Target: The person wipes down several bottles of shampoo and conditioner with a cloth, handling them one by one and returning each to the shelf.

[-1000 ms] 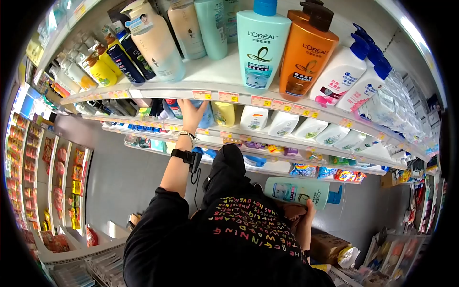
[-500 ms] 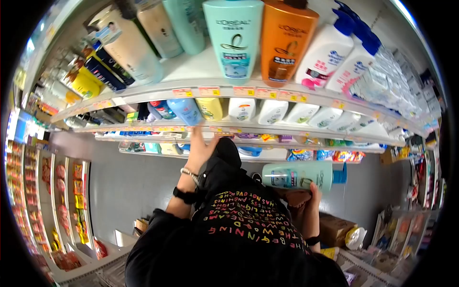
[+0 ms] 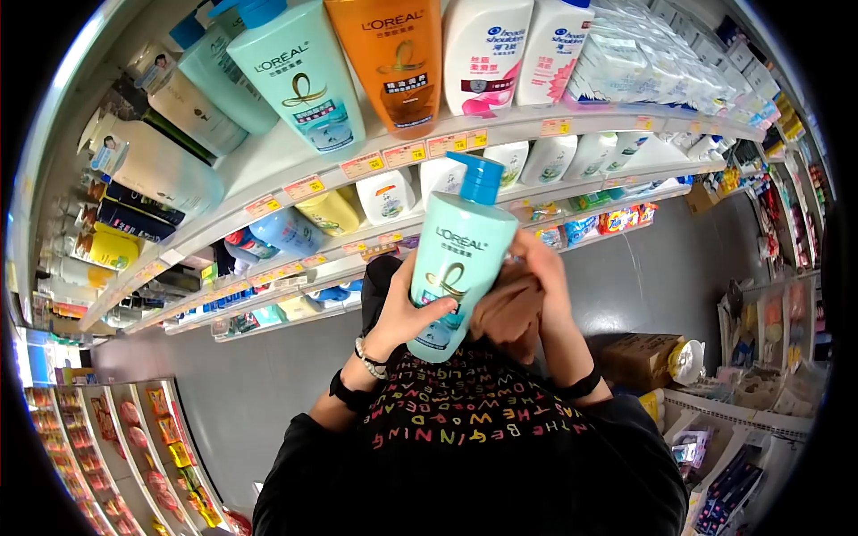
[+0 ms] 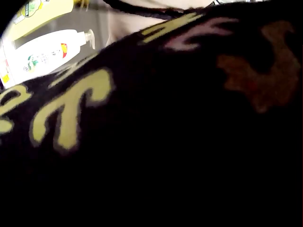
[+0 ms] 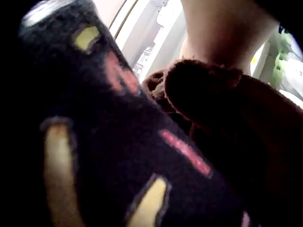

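Mint-green bottle (image 3: 465, 259), seconds ago sideways by the right hand (image 3: 547, 272), now tilts in the head view, gripped by the left hand (image 3: 393, 314), which seemingly bears it; the right's hold near brown cloth (image 3: 508, 308) I cannot tell. Beyond both hands run stocked shelves (image 3: 334, 177), below, grey floor (image 3: 241, 393). Both wrist views show mostly black shirt (image 4: 156, 161).
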The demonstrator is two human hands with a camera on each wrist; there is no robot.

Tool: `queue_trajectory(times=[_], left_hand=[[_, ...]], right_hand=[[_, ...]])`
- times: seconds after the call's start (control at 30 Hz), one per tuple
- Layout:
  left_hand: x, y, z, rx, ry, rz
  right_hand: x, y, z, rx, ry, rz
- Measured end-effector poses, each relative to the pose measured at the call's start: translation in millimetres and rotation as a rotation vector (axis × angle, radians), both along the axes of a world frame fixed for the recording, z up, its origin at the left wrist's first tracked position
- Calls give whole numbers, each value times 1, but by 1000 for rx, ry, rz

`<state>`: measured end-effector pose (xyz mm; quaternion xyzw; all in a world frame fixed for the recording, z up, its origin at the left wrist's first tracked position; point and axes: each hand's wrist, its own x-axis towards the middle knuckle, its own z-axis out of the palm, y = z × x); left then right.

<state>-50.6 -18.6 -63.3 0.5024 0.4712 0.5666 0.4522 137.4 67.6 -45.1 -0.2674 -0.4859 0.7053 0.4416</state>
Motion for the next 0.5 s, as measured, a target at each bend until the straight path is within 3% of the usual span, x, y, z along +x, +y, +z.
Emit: queue_trajectory(times=[0.1,0.13,0.2,0.3,0.43,0.5], left_hand=[[-5,-5,-8,-45,-80,38],[-4,-7,-11,-37,-73,35],[-6,-12,-16,2,-172,31],[-12,-22,-17,1,-241,31],[-23,-41,5,161,-313,264],[-56,-47,0,220,-210,374]], right_hand=[[12,-5,36,54,77,-396],[2,-15,57,89,218,-565],[15,-5,49,301,392,-476],[14,-9,52,506,230,-309],[17,-10,33,481,103,-215],[25,-9,21,431,3,-199]])
